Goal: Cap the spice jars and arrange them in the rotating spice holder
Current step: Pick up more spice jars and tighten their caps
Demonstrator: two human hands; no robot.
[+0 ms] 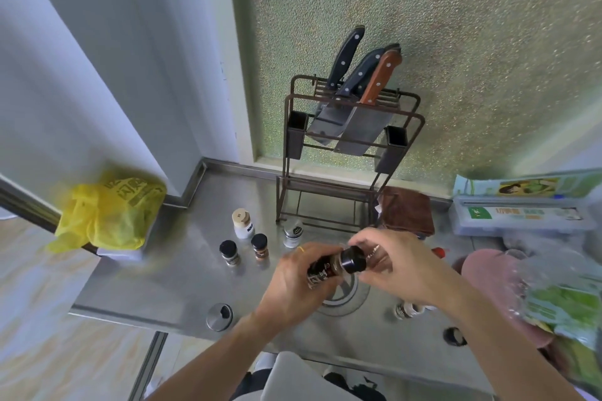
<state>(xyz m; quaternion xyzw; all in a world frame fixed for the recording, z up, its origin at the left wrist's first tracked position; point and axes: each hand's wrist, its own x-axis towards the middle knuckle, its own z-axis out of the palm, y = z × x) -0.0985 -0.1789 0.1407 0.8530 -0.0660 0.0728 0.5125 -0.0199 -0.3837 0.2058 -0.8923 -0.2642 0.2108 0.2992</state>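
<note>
My left hand (298, 283) grips a dark labelled spice jar (325, 268), tilted over the steel counter. My right hand (391, 265) has its fingers around the jar's black cap (353, 259). Behind, standing on the counter, are two black-capped jars (229, 252) (260, 246), a white jar with a pale cap (242, 223) and a shaker jar with a perforated metal top (293, 233). A round steel disc (340, 298) lies under my hands, mostly hidden. Another jar (405, 309) lies on its side at the right, and a loose black cap (454, 335) sits near the front edge.
A brown wire rack (351, 146) holding several knives stands at the back wall. A yellow bag (110, 215) sits at the left, a brown cloth (407, 210) and boxes (521, 205) at the right, with pink and green items. A round metal lid (220, 316) lies near the counter's front edge.
</note>
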